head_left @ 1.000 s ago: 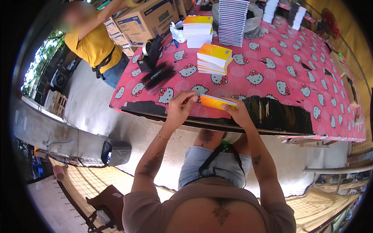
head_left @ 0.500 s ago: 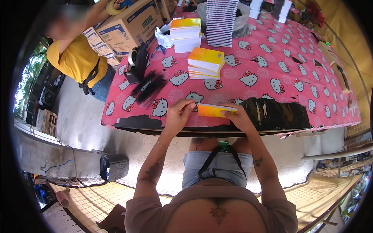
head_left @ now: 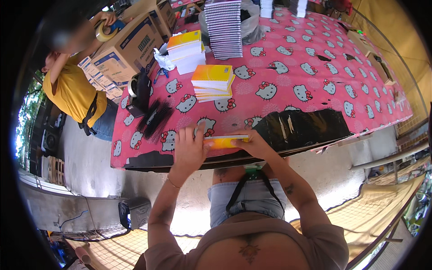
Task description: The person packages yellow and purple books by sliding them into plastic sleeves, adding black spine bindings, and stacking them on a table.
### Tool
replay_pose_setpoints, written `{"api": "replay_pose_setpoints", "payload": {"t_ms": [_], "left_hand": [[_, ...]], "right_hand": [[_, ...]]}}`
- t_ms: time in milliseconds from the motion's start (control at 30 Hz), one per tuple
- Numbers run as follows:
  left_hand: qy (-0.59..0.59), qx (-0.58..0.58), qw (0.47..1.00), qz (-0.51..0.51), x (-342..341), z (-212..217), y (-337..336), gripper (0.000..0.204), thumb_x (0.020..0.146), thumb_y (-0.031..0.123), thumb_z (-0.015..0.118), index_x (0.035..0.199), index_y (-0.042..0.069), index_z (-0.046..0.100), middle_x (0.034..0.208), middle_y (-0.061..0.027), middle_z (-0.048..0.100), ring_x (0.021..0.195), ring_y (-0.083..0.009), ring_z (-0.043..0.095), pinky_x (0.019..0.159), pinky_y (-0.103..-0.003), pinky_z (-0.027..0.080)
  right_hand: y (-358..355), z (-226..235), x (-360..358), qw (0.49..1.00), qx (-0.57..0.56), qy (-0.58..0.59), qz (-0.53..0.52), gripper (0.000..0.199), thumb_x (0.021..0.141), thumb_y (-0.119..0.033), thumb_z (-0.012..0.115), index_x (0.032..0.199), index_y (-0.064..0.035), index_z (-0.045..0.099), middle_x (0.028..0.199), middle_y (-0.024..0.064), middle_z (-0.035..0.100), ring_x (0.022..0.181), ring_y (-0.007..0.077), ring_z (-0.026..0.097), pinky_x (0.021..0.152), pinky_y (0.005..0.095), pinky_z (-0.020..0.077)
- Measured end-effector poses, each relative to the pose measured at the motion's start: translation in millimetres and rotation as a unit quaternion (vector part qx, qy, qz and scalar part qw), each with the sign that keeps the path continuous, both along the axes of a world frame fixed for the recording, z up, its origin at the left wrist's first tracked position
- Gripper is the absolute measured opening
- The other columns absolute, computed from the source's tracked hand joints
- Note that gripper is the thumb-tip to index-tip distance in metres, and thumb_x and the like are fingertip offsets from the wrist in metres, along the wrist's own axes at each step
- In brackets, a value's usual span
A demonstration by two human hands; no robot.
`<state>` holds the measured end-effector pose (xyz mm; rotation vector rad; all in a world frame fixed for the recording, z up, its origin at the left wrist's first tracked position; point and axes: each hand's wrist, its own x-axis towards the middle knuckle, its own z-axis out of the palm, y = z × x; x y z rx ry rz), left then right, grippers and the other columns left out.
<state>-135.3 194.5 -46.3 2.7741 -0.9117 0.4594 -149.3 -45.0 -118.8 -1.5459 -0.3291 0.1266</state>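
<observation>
Two hands are set on one yellow notebook [head_left: 223, 142], which lies flat at the near edge of the pink table [head_left: 315, 72], its long axis running left to right. The left end is pressed under the left hand [head_left: 189, 150], fingers spread flat; the right end is pinched by the right hand [head_left: 255, 145]. Both are equally near.

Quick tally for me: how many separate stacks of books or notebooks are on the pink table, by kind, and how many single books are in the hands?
Yellow-orange covered book stacks: 2
Tall spiral notebook stacks: 1 fully in view; others at the far edge are cut off
Single yellow-orange book held by left hand and right hand: 1
Total: 4
</observation>
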Motion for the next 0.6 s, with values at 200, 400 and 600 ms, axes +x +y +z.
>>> {"api": "replay_pose_setpoints", "payload": {"t_ms": [200,400,600], "left_hand": [[-0.054,-0.016,0.997,0.056,-56.3,-98.7,-7.6,0.080,0.097,0.059,0.041,0.144,-0.006,0.038,0.153,-0.0265,0.033,0.145,-0.0417,0.026,0.112,-0.068,0.010],[-0.078,0.030,0.991,0.103,-20.0,-54.1,-14.3,0.086,0.098,0.061,0.033,0.147,-0.009,0.030,0.156,-0.0289,0.024,0.148,-0.0435,0.017,0.113,-0.068,0.002],[-0.143,0.038,0.977,0.152,0.3,-28.8,-17.9,0.088,0.097,0.063,0.033,0.146,-0.010,0.031,0.152,-0.0301,0.032,0.146,-0.0453,0.023,0.113,-0.068,0.002]], "right_hand": [[18.0,3.3,-4.1,0.998,0.042,0.003,-0.045,0.030,0.094,-0.010,0.065,0.121,0.0028,0.064,0.106,0.0067,0.070,0.095,0.0089,0.060,0.086,0.0256,0.0500],[14.2,4.7,-3.4,0.998,0.052,0.032,-0.010,0.030,0.094,-0.011,0.065,0.120,0.0029,0.064,0.106,0.0071,0.069,0.095,0.0096,0.060,0.086,0.0259,0.0499],[16.7,26.2,-0.8,1.000,-0.006,0.008,0.006,0.029,0.095,-0.011,0.063,0.121,0.0013,0.065,0.105,0.0055,0.069,0.095,0.0093,0.060,0.085,0.0254,0.0492]]}}
